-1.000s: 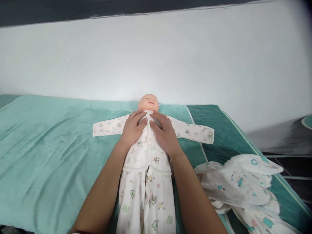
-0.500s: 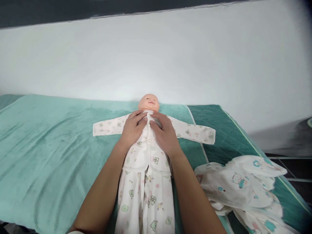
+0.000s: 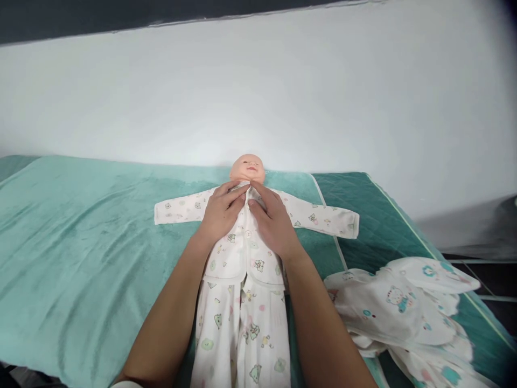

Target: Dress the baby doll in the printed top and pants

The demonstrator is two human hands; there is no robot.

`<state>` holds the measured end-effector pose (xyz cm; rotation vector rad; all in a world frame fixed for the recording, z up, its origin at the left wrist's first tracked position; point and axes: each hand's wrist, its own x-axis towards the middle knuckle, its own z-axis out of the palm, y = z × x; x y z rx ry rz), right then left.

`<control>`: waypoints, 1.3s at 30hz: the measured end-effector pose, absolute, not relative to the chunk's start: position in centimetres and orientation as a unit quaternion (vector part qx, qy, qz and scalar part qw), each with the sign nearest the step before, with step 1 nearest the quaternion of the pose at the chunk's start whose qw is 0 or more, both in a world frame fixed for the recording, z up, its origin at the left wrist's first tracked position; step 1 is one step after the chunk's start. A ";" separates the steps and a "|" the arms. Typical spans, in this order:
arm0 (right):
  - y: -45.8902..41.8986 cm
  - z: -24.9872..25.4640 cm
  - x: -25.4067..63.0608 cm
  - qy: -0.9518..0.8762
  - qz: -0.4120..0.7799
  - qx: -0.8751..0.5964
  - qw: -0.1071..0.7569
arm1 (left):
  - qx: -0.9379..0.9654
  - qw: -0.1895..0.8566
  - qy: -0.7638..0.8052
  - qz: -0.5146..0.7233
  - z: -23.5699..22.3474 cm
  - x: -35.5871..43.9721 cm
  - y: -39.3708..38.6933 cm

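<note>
A baby doll (image 3: pixel 247 168) lies on its back, head toward the wall, in a white printed baby shirt (image 3: pixel 264 264) and matching trousers (image 3: pixel 218 328). Both sleeves stretch out sideways. My left hand (image 3: pixel 223 213) rests on the chest, its fingers closed on the shirt's front edge just below the neck. Opposite it, my right hand (image 3: pixel 271 215) grips the other front edge, its fingertips meeting those of the left at the collar. Lower down the front a round button (image 3: pixel 248 234) shows. Whatever lies under my fingertips is hidden.
A pile of white printed baby clothes (image 3: pixel 404 307) lies at the right. Light green cloth (image 3: pixel 92 242) covers the bed, with a darker green quilted cover (image 3: pixel 371 237) at its right. A white wall (image 3: pixel 258 91) stands behind the doll's head.
My fingertips have drawn closer together at the collar, the right index finger reaching slightly up to the neckline. The doll and the pile lie as before.
</note>
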<state>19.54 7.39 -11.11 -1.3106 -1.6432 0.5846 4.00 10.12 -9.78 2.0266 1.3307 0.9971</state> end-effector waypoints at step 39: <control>3.1 -12.4 18.8 -0.606 0.188 -0.504 0.586 | 0.724 0.280 0.449 0.443 -10.8 2.8 6.6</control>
